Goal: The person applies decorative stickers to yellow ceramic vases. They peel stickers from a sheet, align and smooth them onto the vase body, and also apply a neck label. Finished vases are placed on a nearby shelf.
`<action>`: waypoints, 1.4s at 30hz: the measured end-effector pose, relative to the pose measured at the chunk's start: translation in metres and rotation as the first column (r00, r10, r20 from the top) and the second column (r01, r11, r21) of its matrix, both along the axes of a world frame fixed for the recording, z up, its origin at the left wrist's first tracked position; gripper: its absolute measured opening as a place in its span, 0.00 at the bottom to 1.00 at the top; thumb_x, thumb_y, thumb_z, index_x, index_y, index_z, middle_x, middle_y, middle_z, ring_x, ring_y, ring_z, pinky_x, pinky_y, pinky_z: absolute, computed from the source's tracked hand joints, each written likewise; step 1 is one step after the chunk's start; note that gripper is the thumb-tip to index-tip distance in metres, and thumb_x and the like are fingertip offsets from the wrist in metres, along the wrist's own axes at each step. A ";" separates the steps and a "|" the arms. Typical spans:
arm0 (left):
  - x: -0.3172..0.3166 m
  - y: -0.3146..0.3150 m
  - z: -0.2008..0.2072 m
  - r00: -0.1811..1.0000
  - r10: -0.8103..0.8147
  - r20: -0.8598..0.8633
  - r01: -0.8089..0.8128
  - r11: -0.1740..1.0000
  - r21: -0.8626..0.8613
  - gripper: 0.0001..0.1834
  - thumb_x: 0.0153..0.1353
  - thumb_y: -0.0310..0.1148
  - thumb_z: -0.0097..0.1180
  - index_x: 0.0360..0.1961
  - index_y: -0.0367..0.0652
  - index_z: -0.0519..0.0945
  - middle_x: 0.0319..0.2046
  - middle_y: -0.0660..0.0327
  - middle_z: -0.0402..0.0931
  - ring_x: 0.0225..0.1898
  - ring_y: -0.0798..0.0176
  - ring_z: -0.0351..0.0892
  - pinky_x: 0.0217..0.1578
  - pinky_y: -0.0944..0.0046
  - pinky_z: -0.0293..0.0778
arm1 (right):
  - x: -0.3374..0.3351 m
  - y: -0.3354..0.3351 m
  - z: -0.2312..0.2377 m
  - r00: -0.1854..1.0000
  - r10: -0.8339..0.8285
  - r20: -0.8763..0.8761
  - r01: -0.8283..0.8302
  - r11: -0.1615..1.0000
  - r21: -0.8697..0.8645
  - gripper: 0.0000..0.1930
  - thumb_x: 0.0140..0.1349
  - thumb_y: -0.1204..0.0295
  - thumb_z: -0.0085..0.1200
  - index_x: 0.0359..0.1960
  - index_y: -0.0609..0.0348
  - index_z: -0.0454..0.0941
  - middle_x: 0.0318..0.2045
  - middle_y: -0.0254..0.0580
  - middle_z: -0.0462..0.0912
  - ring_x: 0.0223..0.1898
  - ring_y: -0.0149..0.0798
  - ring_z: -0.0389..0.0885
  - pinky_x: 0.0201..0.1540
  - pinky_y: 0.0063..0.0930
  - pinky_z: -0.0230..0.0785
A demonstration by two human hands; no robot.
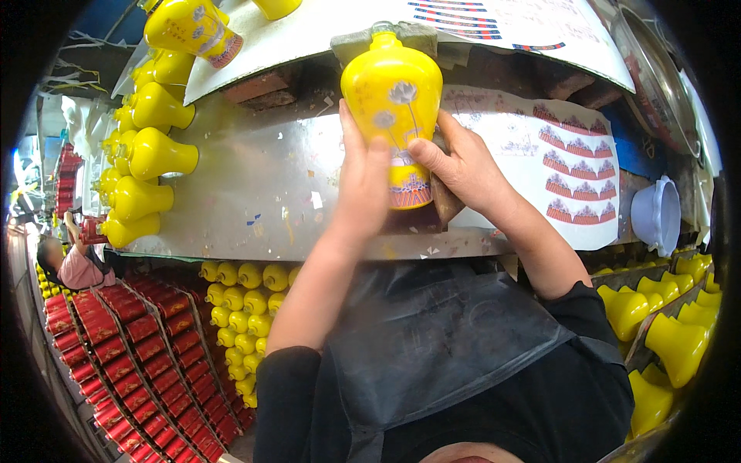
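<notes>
A glossy yellow bottle [391,89] with grey flower pictures and a patterned purple-and-orange band round its foot is tilted back, its neck away from me, against a worn block [424,45]. My left hand [363,177] grips its left side, slightly blurred, thumb toward the front. From the right, my right hand [465,160] holds the lower body, its thumb pressed on the front above the band and its fingers behind. A white decal sheet [509,154] lies beside my right hand, with rows of curved purple-red border decals [579,166] on its right part.
Yellow bottles [158,150] lie piled along the metal table's [255,177] left end. A decorated one [193,31] lies behind them. At right are a pale lilac pail [656,216], a round metal pan [656,85] and racked yellow bottles [679,343]. Stacked red items [147,363] stand lower left; a person [81,266] sits beyond.
</notes>
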State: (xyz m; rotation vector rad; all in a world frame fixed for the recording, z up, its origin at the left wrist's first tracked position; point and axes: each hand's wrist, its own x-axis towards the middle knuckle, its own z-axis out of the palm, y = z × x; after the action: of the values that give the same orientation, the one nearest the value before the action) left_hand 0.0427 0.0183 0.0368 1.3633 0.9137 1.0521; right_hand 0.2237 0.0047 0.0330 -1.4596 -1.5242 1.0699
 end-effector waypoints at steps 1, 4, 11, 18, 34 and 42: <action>0.001 0.000 0.000 1.000 0.002 -0.010 -0.002 1.000 0.002 0.45 0.79 0.46 0.44 0.81 0.34 0.33 0.76 0.45 0.56 0.75 0.50 0.60 0.73 0.55 0.58 | 0.000 0.000 -0.002 1.000 0.008 -0.025 -0.008 1.000 0.023 0.37 0.68 0.46 0.55 0.66 0.66 0.71 0.51 0.65 0.85 0.53 0.57 0.87 0.57 0.43 0.77; 0.003 0.000 0.000 1.000 0.020 -0.015 -0.021 1.000 -0.022 0.44 0.80 0.45 0.41 0.81 0.35 0.31 0.75 0.45 0.57 0.74 0.51 0.62 0.72 0.57 0.59 | 0.002 0.001 -0.005 0.997 0.038 -0.068 -0.036 0.999 0.032 0.35 0.69 0.47 0.54 0.66 0.65 0.70 0.51 0.64 0.85 0.53 0.57 0.87 0.57 0.44 0.77; 0.002 0.001 0.001 0.999 -0.004 -0.032 0.002 0.999 -0.046 0.48 0.78 0.44 0.47 0.81 0.38 0.29 0.75 0.47 0.57 0.73 0.51 0.62 0.72 0.56 0.60 | 0.006 0.002 -0.006 0.993 0.094 -0.073 -0.089 0.994 0.066 0.33 0.72 0.50 0.52 0.67 0.65 0.69 0.52 0.64 0.85 0.53 0.59 0.86 0.56 0.46 0.78; 0.003 0.002 0.004 1.000 -0.029 -0.008 0.028 0.995 -0.098 0.56 0.70 0.37 0.59 0.80 0.39 0.28 0.73 0.45 0.59 0.72 0.50 0.64 0.71 0.53 0.62 | 0.008 0.001 -0.007 0.993 0.104 -0.064 -0.102 0.994 0.041 0.33 0.73 0.51 0.51 0.68 0.65 0.67 0.54 0.67 0.83 0.56 0.62 0.84 0.59 0.46 0.75; 0.008 0.012 0.002 0.924 0.156 -0.350 -0.049 0.953 0.298 0.48 0.76 0.40 0.48 0.80 0.33 0.31 0.79 0.32 0.34 0.81 0.33 0.36 0.78 0.47 0.39 | 0.012 0.009 0.000 0.991 -0.019 -0.130 0.027 0.998 0.054 0.46 0.65 0.57 0.62 0.80 0.58 0.52 0.60 0.67 0.80 0.50 0.49 0.87 0.56 0.34 0.76; 0.011 0.011 0.009 0.909 0.147 -0.390 -0.071 0.977 0.202 0.63 0.63 0.39 0.68 0.80 0.34 0.29 0.79 0.32 0.35 0.80 0.33 0.41 0.77 0.49 0.48 | 0.021 0.015 -0.028 0.980 0.011 -0.200 0.018 0.989 0.146 0.46 0.65 0.64 0.63 0.82 0.50 0.50 0.64 0.54 0.78 0.47 0.36 0.84 0.55 0.30 0.75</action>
State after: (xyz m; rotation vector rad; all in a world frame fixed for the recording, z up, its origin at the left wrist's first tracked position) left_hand 0.0540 0.0290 0.0459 1.7425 1.2313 0.9729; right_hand 0.2446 0.0199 0.0055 -1.2156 -1.4250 1.0454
